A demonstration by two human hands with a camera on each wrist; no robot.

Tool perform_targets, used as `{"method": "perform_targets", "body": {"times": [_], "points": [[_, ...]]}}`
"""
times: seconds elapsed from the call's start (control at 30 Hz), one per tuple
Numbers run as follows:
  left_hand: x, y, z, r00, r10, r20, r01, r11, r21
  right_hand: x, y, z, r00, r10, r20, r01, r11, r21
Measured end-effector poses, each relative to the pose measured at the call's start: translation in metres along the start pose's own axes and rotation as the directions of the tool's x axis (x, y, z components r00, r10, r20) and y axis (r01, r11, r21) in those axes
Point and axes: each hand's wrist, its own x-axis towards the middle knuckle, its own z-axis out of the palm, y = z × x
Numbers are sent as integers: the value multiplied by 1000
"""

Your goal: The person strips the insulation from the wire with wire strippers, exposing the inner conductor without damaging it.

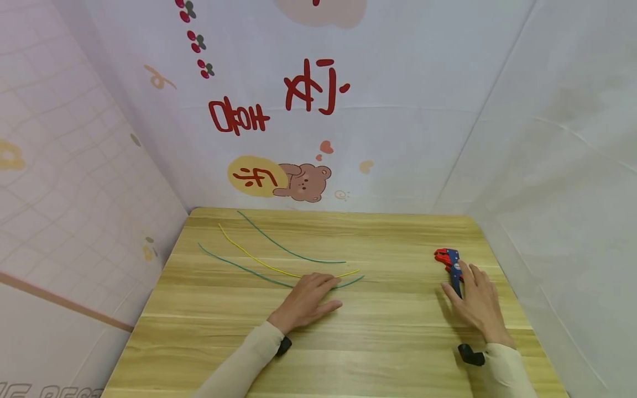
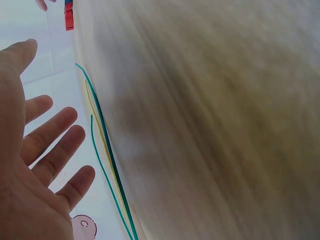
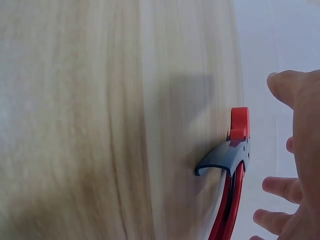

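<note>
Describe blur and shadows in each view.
Head view: yellow wire and red-and-blue tool fairly crisp; left wrist view: much of the tabletop blurred, especially toward the right; right wrist view: soft-edged shadow on the tabletop beside the tool, grain hazy at left.

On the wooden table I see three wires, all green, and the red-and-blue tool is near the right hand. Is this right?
Not all are green: in the head view the middle wire is yellow; the far wire and near wire are green. Three do lie on the wooden table, and the red-and-blue tool is near the right hand.
</note>
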Motion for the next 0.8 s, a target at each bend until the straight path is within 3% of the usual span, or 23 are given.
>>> {"method": "perform_targets", "body": {"times": [0.2, 0.23, 0.33, 0.43, 0.47, 0.8], "points": [[3, 1, 4, 997, 42, -66, -41, 999, 21, 0, 2, -1, 1000, 20, 5, -20, 1000, 4], [5, -7, 17, 995, 55, -86, -52, 998, 32, 0, 2, -1, 1000, 26, 7, -26, 1000, 7], [6, -8, 18, 993, 59, -100, -57, 998, 33, -1, 4, -1, 999, 40, 12, -41, 999, 16], [8, -8, 19, 997, 31, -73, -29, 999, 30, 0, 6, -2, 999, 47, 20, -47, 999, 17], [7, 0, 7, 999, 11, -50, -10, 1000, 21, 0, 6, -2, 998, 50, 23, -50, 999, 16], [9, -4, 10, 998, -68, 6, 68, 998, 7, -1, 11, 4, 999, 42, -4, -42, 999, 16]]}}
